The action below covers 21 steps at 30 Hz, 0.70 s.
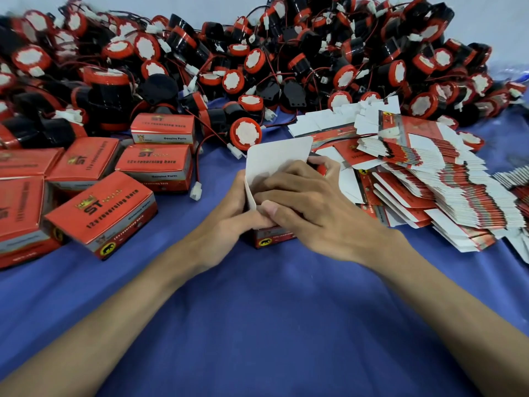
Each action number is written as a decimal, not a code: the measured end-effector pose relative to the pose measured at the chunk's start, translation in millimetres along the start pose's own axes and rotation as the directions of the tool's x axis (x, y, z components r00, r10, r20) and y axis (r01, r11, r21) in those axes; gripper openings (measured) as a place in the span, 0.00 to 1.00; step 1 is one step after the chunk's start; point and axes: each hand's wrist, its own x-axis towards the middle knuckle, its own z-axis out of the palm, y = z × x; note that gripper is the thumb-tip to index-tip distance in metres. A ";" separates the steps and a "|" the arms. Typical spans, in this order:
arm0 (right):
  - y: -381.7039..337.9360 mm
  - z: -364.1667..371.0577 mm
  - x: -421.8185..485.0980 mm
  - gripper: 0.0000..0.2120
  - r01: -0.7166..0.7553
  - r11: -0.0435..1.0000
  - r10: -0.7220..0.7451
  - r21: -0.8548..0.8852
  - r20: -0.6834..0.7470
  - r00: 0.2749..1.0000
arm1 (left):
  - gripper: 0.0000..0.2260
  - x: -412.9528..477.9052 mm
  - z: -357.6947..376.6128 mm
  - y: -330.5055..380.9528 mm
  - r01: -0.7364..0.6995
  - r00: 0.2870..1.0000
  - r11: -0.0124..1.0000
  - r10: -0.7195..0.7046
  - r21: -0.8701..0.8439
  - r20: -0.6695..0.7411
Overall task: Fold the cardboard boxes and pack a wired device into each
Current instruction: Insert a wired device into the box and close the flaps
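A red cardboard box point(274, 237) stands on the blue cloth at the centre, its white lid flap point(274, 159) raised behind my fingers. My left hand point(229, 213) grips the box's left side, thumb at the flap's edge. My right hand point(303, 202) lies over the open top, fingers curled onto the inner flaps; a bit of red device point(321, 169) shows under its fingertips. A big heap of red-and-black wired devices point(257, 53) fills the back of the table. One loose device point(245, 133) with a red wire lies just behind the box.
Several closed red boxes point(100, 213) are grouped at the left. A fanned stack of flat box blanks point(429, 181) spreads at the right, close to my right hand. A white connector point(196, 191) on its wire lies left of the box. Blue cloth point(257, 325) covers the table.
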 end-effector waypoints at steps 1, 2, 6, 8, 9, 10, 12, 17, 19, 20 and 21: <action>0.3 -1.0 0.3 0.17 -0.008 1.000 0.008 -0.005 0.022 1.000 | 0.24 -0.2 -0.9 -1.0 0.005 1.000 1.000 -0.005 -0.013 -0.005; 0.8 -1.6 0.8 0.16 -0.015 1.000 0.015 -0.005 0.035 0.999 | 0.25 -0.2 -1.2 -1.9 0.004 1.000 1.000 -0.004 -0.022 -0.009; 2.8 -2.1 2.1 0.19 0.017 0.999 -0.016 -0.041 0.034 0.999 | 0.26 -0.3 1.2 -0.9 -0.015 0.999 0.999 0.014 -0.030 -0.029; 3.4 -0.5 2.6 0.20 0.035 0.997 -0.033 -0.068 0.024 0.999 | 0.24 -0.6 1.5 -1.3 -0.023 0.999 0.999 0.023 -0.024 -0.024; 3.9 0.5 2.3 0.20 0.032 0.997 -0.031 -0.071 0.016 0.999 | 0.24 -0.9 1.2 -1.6 -0.025 0.999 1.000 0.024 -0.017 -0.022; 4.2 1.1 1.9 0.20 0.026 0.997 -0.026 -0.069 0.008 1.000 | 0.23 -0.6 1.0 -2.4 -0.029 0.999 1.000 0.028 -0.012 -0.023; 4.7 2.2 1.7 0.17 0.013 0.999 -0.014 -0.051 -0.027 1.000 | 0.22 0.0 0.3 -3.3 -0.030 0.999 0.999 0.029 -0.016 -0.034; 7.6 2.2 -1.4 0.10 0.008 1.000 -0.005 0.024 -0.104 0.995 | 0.23 1.6 1.4 -3.9 -0.003 0.999 0.999 0.002 -0.038 -0.034; 6.2 -0.1 -2.6 0.08 0.048 0.999 -0.048 0.010 -0.045 0.998 | 0.23 0.7 1.0 -3.4 -0.005 1.000 0.999 0.003 -0.043 -0.031; 5.7 -1.1 -2.9 0.09 0.059 0.998 -0.059 -0.008 -0.011 0.998 | 0.24 0.3 0.8 -2.5 -0.007 0.999 0.999 0.005 -0.047 -0.036; 4.9 -1.8 -3.1 0.10 0.065 0.998 -0.064 -0.024 0.016 0.998 | 0.24 0.2 0.4 -1.7 -0.010 0.999 0.999 0.008 -0.050 -0.046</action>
